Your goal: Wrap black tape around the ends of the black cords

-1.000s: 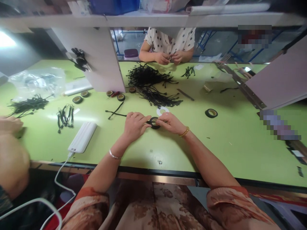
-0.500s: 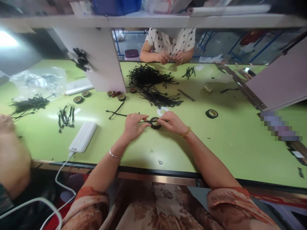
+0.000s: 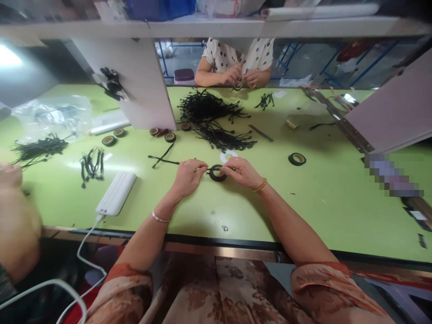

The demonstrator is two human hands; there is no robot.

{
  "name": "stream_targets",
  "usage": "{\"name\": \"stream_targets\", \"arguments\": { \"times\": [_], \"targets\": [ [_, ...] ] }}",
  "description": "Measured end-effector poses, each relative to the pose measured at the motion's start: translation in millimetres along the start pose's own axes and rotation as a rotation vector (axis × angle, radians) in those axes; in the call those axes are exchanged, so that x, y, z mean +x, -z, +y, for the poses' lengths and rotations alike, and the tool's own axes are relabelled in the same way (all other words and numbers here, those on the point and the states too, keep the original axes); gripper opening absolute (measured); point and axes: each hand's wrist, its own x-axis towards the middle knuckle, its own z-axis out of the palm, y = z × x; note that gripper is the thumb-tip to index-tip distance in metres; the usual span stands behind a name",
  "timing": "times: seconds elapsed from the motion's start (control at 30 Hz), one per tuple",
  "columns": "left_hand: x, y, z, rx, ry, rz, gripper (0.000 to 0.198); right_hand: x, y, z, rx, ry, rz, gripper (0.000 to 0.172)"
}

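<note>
Black cable (image 3: 208,171) lies between the two hands over the middle of the desk (image 3: 216,204), a short dark stretch of it showing just left of a black tape roll (image 3: 217,179). The left hand (image 3: 189,177) has its fingers pressed together on the cable, thumb against index. The right hand (image 3: 242,173) is closed too, its fingers pinching over the upper right of the roll, apparently on the same cable, though the grip hides the exact hold. Whether the roll rests flat or hangs just above the desk I cannot tell, nor whether any tape is wound on the cable. This piece looks partway handled: it is in both hands and not set aside. Two crossed cables (image 3: 163,159) lie loose beside the left hand. Beyond the hands, a large cable heap (image 3: 205,106) and a smaller cable pile (image 3: 224,136) on its near side lie loose, so by my judgement most of the stock is left. A small cable group (image 3: 91,166) lies apart on the left, near a white power bank (image 3: 116,193); whether those pieces are finished does not show. A white ring (image 3: 224,156) sits just behind the right hand, and a spare tape roll (image 3: 297,159) lies well apart to the right
</note>
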Motion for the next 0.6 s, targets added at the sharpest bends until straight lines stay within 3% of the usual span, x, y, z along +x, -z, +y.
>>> {"name": "stream_targets", "arguments": {
  "times": [0.17,0.3,0.43,0.6],
  "targets": [
    [-2,-0.6,-4,0.165,-0.07,0.199,0.038,-2,2,3,0.164,-0.145,-0.014,0.048],
    [-5,-8.0,-2,0.259,-0.169,0.186,0.022,-2,2,2,0.239,-0.17,-0.088,0.052],
    [-6,-13.3,-3,0.287,-0.193,0.166,0.022,-2,2,-3,0.287,-0.179,-0.155,0.053],
    [-6,-9.2,-2,0.317,-0.123,0.113,0.026,-2,-2,-7,0.21,-0.131,-0.047,0.039]
  ]
}}
